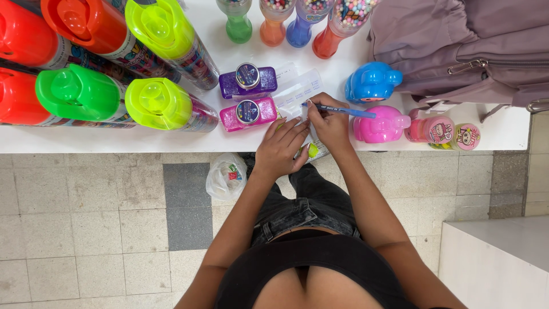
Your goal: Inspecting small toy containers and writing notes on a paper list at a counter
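At shelf edge [114,143], hands [306,140] (pen [343,110] apparently) crowd bottles [249,111].

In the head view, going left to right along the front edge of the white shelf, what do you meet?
Green-capped bottle → yellow-capped bottle → pink glitter bottle → left hand → right hand holding a blue pen → pink elephant-shaped container → small pink jars.

Blue pen [341,110]: lies near level, tip on white paper [297,91], pointing left; paper flat on the shelf's front edge, partly covered; small yellow-green item [313,150] beneath, mostly hidden.
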